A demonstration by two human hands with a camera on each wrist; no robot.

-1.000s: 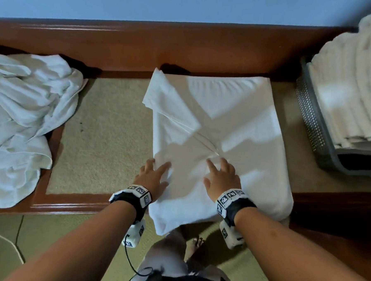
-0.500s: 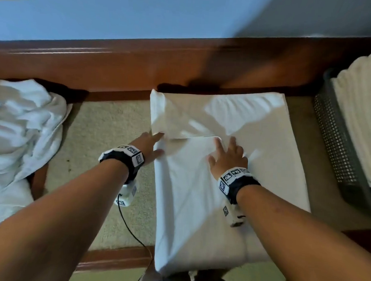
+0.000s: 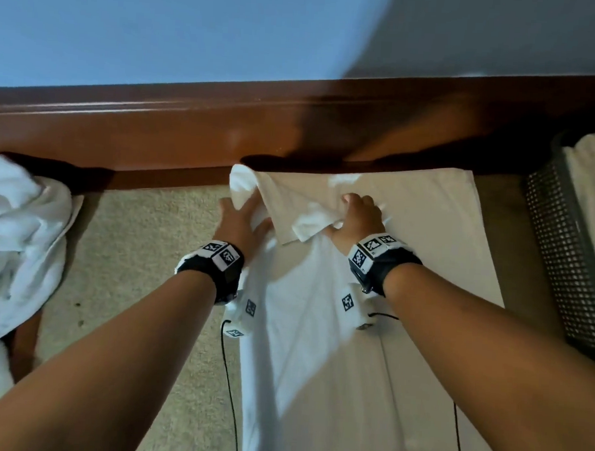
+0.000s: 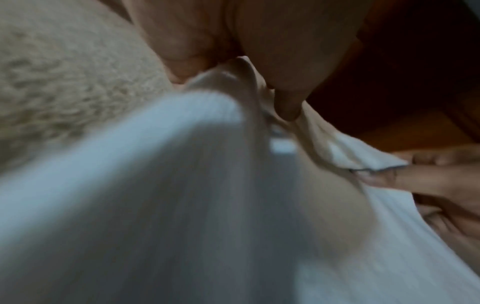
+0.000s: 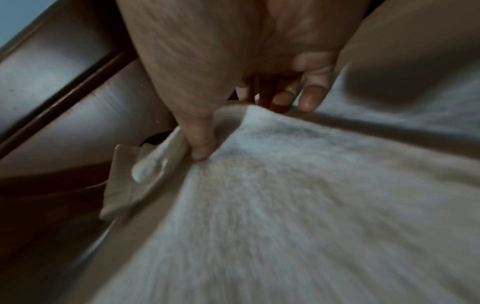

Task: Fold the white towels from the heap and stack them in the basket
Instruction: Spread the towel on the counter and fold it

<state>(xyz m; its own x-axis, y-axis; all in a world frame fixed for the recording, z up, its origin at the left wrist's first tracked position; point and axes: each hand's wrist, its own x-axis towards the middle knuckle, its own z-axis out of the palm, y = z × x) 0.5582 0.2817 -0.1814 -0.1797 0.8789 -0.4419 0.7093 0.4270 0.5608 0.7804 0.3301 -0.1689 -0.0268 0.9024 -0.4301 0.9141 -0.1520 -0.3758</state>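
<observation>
Beige carpet (image 3: 129,251) under towel (image 3: 317,347), blue wall (image 3: 161,28) behind.

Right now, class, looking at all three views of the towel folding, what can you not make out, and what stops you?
- Basket, head view: cut off by the right edge; its towel count is unknowable.
- Heap of towels, head view: cut off by the left edge.
- Left hand grip, left wrist view: motion blur and the towel cover it.
- Right hand fingertips, head view: hidden under a lifted fold.
</observation>
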